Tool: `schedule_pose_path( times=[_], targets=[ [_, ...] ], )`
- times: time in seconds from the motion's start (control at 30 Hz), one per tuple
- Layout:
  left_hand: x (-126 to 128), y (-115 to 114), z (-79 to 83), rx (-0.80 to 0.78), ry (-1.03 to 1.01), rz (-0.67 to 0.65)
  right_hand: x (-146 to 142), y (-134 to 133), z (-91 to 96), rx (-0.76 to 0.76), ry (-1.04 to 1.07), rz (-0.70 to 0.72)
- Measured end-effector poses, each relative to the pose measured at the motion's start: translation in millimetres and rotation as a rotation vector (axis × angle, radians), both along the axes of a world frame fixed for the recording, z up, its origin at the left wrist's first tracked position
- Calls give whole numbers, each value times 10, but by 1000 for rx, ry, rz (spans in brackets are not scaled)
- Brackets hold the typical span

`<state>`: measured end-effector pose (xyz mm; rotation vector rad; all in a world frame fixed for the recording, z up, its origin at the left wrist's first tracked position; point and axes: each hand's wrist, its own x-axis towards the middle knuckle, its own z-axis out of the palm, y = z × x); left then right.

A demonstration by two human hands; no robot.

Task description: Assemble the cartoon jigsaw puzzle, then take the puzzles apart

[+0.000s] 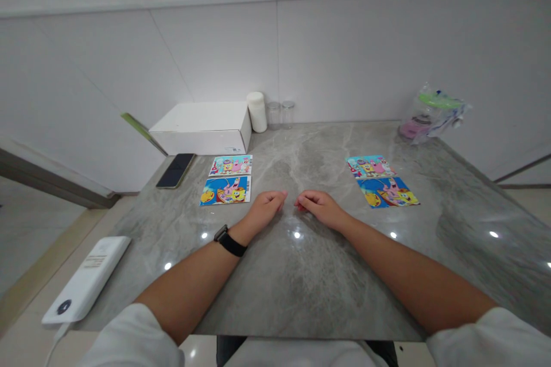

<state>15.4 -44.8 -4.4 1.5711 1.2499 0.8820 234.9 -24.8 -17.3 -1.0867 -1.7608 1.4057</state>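
My left hand point(267, 207) and my right hand point(319, 207) rest on the grey marble table point(301, 264) near its middle, fingertips almost meeting. Both have their fingers curled loosely inward, and I see nothing in either. A black band sits on my left wrist. To the left of my left hand lie two cartoon picture cards, an upper one point(231, 165) and a lower one point(225, 190). Another pair lies to the right of my right hand, an upper card point(370, 166) and a lower card point(390, 192).
A white box point(202, 127) stands at the back left, with a white jar point(257, 112) and two small clear jars point(280, 114) beside it. A dark phone point(175, 170) lies left of the cards. A white power bank point(86, 281) overhangs the left edge. A plastic bag point(430, 114) sits back right.
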Motion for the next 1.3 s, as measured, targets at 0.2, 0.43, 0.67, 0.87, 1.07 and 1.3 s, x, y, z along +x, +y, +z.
schedule_pose_path(
  times=[0.2,0.43,0.67,0.87,1.07,1.3],
  targets=[
    [10,-3,19,-6,8,-7,-11,-23,46,-31,21,-20],
    [7,2,4,1,10,-5,-33,-31,45,-58,54,-38],
    [-5,14,5,2,16,-24,-36,-12,52,-84,74,-62],
    [-6,13,7,0,25,-17,-24,-2,57,-104,97,-79],
    [-6,10,-2,-10,15,-3,-29,-6,47,-100,91,-87],
    [-8,27,-43,-6,9,-8,-24,-7,54,-107,82,-80]
  ],
)
